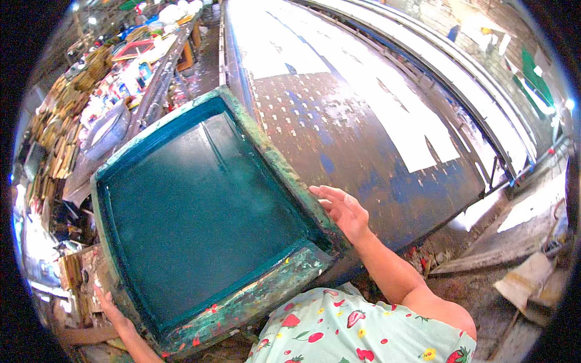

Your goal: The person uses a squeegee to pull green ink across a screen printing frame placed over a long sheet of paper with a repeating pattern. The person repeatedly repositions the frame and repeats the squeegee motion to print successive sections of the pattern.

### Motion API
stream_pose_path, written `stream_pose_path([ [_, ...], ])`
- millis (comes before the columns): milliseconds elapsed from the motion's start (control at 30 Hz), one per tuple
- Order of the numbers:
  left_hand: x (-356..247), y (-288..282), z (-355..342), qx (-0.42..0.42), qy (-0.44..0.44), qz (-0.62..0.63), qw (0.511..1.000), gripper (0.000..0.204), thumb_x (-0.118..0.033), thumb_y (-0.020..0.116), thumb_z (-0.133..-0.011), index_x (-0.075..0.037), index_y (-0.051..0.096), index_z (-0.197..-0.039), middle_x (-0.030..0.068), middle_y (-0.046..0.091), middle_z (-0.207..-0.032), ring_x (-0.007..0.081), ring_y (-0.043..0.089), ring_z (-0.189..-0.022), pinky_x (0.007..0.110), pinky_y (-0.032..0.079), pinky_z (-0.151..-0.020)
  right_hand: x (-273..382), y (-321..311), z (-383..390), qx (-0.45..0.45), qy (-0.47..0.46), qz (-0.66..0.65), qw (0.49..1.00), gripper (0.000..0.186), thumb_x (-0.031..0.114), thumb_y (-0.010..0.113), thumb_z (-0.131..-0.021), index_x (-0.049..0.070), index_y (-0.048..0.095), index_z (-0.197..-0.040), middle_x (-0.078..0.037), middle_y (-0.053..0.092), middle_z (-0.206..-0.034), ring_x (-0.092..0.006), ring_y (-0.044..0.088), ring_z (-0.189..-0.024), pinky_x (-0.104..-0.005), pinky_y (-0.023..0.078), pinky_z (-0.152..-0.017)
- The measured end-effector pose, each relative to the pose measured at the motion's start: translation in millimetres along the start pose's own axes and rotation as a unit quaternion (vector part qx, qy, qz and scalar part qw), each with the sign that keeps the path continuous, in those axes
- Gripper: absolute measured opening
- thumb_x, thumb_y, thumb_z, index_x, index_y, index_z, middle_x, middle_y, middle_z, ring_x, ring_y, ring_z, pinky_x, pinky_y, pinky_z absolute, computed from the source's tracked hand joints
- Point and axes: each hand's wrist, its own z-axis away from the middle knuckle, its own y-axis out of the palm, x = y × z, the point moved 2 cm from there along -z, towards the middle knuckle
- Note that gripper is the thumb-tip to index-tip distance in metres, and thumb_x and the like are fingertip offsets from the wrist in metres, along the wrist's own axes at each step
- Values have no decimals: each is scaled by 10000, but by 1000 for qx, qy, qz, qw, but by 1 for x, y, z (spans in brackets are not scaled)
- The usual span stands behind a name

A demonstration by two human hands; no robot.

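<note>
A large screen-printing frame with dark teal mesh and a paint-crusted wooden border lies tilted across the space before me. My right hand holds its right side, the fingers stretched along the rail and the thumb side uppermost. Down at the lower left, my left hand supports the opposite rail, partly hidden by the frame. Teal ink coats the inner edges, and red and pale specks mark the near rail. The frame's far right rail overlaps the near left part of a long printing table.
White sheets cover much of the brown, blue-stained table. A metal rail runs along its right. Left stands a cluttered bench with bottles and a grey-blue tub, beside stacked wooden frames. Boards lie at the lower right.
</note>
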Motion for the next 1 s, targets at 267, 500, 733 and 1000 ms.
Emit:
stream_pose_path([
  [267, -58, 65, 110, -12, -10, 35, 999, 890, -655, 521, -1135, -77, 328, -1783, 150, 365, -1815, 317, 427, -1583, 442, 294, -1316, 51, -85, -14, 7, 17, -51, 999, 709, 488, 531, -1102, -39, 575, -1573, -210, 613, -1623, -372, 688, -1313, -504, 578, -1100],
  [500, -100, 116, 156, -36, 16, -70, 997, 869, -686, 509, -1119, -165, 339, -1795, 135, 385, -1800, 335, 403, -1593, 487, 282, -1317, 79, -137, 0, -17, 32, -40, 999, 726, 539, 522, -1087, 25, 578, -1596, -185, 576, -1667, -341, 656, -1343, -477, 536, -1128],
  [733, -90, 126, 141, -32, -15, -47, 998, 779, -627, 509, -1144, -148, 423, -1752, 120, 568, -1603, 273, 582, -1407, 437, 417, -1228, 95, -143, 12, -13, 13, -40, 999, 700, 500, 531, -1097, 0, 581, -1584, -198, 605, -1632, -347, 673, -1327, -478, 549, -1118],
  [1000, -53, 184, 120, 73, -114, 93, 986, 860, -704, 467, -1131, -148, 373, -1780, 180, 449, -1709, 336, 496, -1527, 499, 346, -1285, 130, -139, 31, -58, -14, 37, 998, 736, 511, 528, -1124, -68, 560, -1578, -227, 683, -1509, -329, 720, -1271, -454, 588, -1083],
])
